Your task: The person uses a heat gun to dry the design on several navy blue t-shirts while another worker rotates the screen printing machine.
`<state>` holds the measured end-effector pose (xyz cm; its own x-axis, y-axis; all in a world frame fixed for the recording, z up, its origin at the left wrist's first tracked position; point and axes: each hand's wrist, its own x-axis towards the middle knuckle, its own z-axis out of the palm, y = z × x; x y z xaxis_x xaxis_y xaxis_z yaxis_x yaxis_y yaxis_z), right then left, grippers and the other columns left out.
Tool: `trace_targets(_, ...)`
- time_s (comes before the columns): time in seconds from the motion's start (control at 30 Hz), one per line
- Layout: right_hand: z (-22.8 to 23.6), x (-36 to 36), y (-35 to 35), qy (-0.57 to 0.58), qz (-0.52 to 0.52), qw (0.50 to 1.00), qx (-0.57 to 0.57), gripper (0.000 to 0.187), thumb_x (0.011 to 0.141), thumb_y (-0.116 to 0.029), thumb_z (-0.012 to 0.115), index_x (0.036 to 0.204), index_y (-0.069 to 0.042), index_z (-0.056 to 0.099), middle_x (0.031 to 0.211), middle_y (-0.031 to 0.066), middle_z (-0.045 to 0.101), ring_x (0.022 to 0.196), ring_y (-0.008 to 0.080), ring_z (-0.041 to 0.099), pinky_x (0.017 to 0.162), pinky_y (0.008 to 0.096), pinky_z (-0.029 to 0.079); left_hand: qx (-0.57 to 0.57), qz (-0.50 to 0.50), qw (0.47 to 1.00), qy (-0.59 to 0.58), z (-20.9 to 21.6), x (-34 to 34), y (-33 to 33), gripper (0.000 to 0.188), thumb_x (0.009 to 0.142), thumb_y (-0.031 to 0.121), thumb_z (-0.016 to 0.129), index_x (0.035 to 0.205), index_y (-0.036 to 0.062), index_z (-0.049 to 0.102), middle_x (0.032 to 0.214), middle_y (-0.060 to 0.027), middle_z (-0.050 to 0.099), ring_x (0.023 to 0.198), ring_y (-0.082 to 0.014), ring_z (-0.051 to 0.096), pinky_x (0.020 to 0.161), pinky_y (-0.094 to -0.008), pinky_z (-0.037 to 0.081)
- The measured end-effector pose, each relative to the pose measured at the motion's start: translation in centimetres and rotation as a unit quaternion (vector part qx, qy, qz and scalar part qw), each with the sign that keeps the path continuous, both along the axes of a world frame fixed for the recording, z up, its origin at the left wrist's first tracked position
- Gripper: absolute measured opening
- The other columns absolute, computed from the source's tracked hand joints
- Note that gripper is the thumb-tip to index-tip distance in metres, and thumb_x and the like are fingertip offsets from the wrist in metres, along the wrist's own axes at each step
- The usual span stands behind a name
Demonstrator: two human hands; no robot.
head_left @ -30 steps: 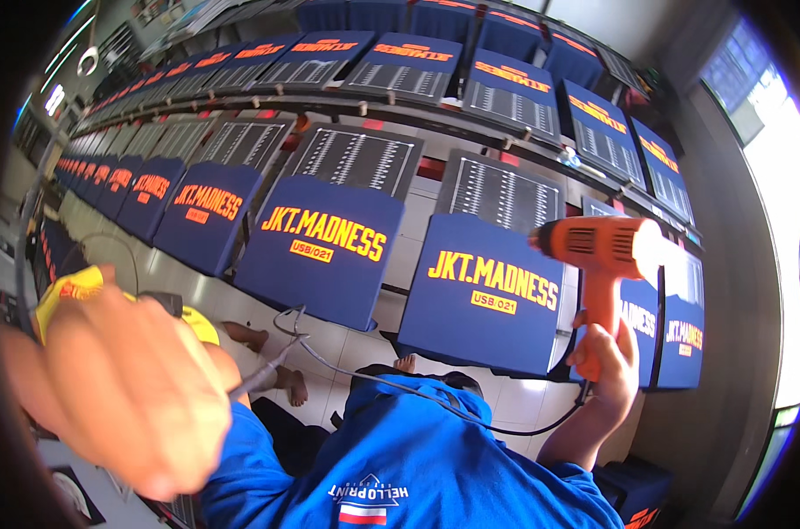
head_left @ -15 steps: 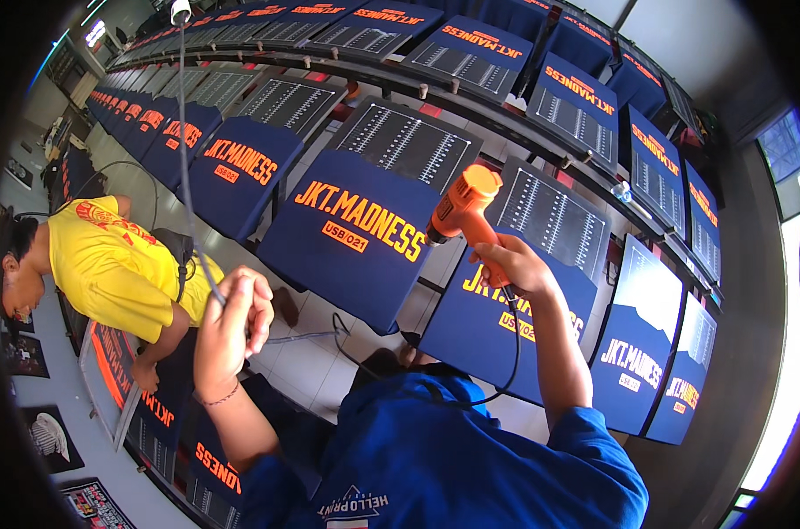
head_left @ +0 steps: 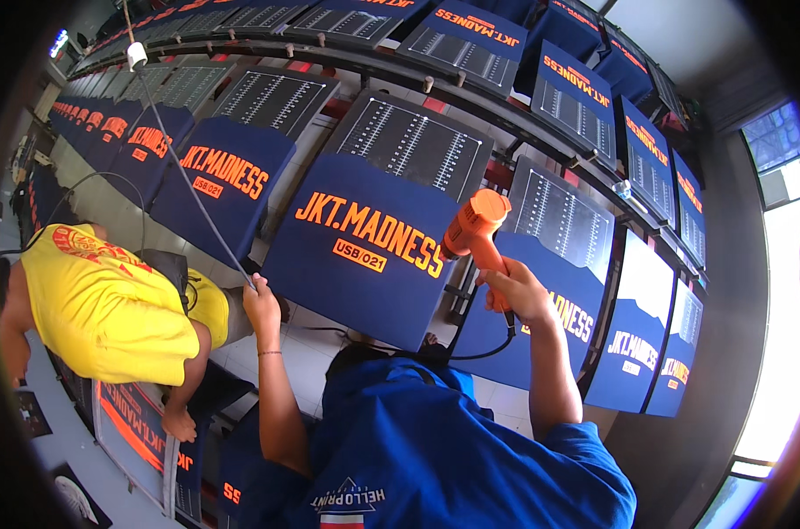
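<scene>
My left hand [head_left: 261, 310] is closed around a grey power cable [head_left: 193, 196], which runs taut up to a white connector [head_left: 136, 56] at the upper left. In my right hand [head_left: 521, 293] is an orange heat gun [head_left: 485, 231], gripped by its handle. Its dark nozzle end faces left, over the right edge of a navy shirt [head_left: 338, 295] with orange lettering on a printing board [head_left: 409, 132]. A black cord [head_left: 471, 356] leaves the handle's bottom and curves toward my body. Another printed navy shirt [head_left: 559, 273] lies beneath my right hand, partly hidden by it.
Rows of boards with navy printed shirts [head_left: 219, 163] stretch left and right. A dark rail [head_left: 365, 63] separates the near row from the far one. At left, a co-worker in a yellow shirt [head_left: 100, 304] bends over a printing screen frame [head_left: 169, 458].
My left hand has moved up and slightly right along with the cable, whose connector has come lower into view. The heat gun has shifted slightly right and down. The co-worker has moved lower left.
</scene>
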<state>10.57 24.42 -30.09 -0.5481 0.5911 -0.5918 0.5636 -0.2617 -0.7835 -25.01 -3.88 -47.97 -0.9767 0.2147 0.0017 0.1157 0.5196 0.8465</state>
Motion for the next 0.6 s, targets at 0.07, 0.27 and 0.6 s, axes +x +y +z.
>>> trace_targets(0.07,-0.3,-0.5,-0.5,0.016,-0.021,1.0,0.002,0.03,0.096,-0.025,0.062,0.107,0.002,0.061,0.083,0.0057,0.064,0.061,0.0121,0.062,0.056,0.0268,0.052,-0.063,0.013,0.995,0.074,-1.3,-1.3,0.4,0.033,0.106,0.023,0.046,0.106,-0.0056,0.063,0.093,-0.0209,0.065,0.088,-0.0347,0.064,0.082,-0.0442,0.05)
trace_targets(0.27,1.5,-2.6,-1.2,-0.018,-0.058,0.998,0.016,0.031,0.095,-0.024,0.062,0.112,0.003,0.061,0.079,0.006,0.064,0.063,0.0125,0.063,0.056,0.0269,0.052,-0.228,0.027,0.962,0.147,-1.1,-2.9,2.8,0.029,0.102,0.012,0.049,0.123,-0.0017,0.064,0.136,-0.0255,0.055,0.127,-0.0408,0.051,0.105,-0.0507,0.041)
trace_targets(0.6,0.4,-2.7,-0.9,0.025,-0.057,0.998,-0.025,0.03,0.094,-0.02,0.064,0.111,0.003,0.059,0.072,0.0061,0.062,0.061,0.013,0.063,0.057,0.0272,0.051,-0.172,0.047,0.983,0.045,-3.3,-2.8,5.8,0.04,0.104,0.021,0.043,0.122,-0.0093,0.062,0.113,-0.0287,0.067,0.104,-0.0463,0.064,0.093,-0.0504,0.049)
